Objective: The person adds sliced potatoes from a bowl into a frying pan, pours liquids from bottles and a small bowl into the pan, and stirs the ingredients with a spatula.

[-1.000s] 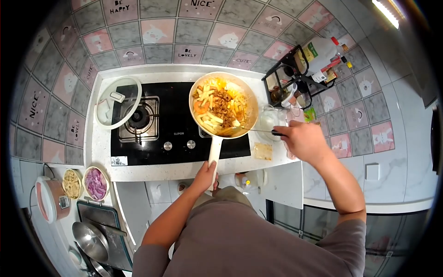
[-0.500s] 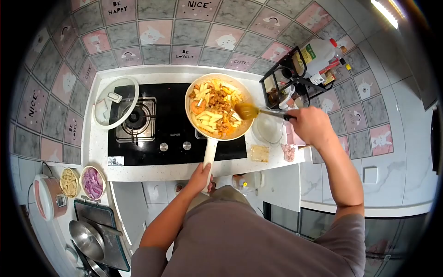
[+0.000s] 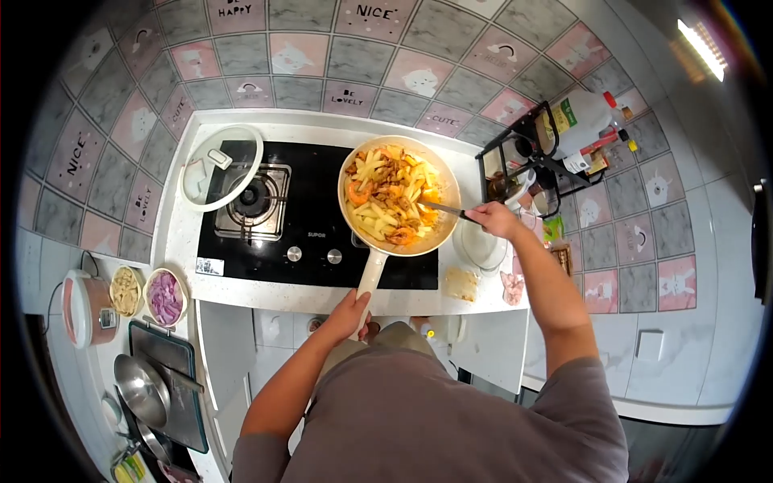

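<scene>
My left hand (image 3: 348,315) is closed around the cream handle of the frying pan (image 3: 448,229), which sits over the right side of the black stove (image 3: 316,205). Pale strips, orange pieces and brown bits of food (image 3: 386,193) fill much of the pan. Over at the pan's right edge, my right hand (image 3: 493,218) grips the dark handle of a spatula (image 3: 444,209). The spatula's head is down among the food and partly hidden.
A glass lid (image 3: 256,173) lies by the left burner. Clear bowl (image 3: 481,244), flat packet (image 3: 461,284) and pink item (image 3: 512,287) are right. A black rack (image 3: 520,165) holds bottles. Purple food bowl (image 3: 167,298), metal bowl (image 3: 142,391) and cutting board (image 3: 183,378) are left.
The spatula was at the pan's right rim, lifted and turned, and is now lower in the food. My right hand has moved left toward the pan. The food lies differently, and the view has shifted.
</scene>
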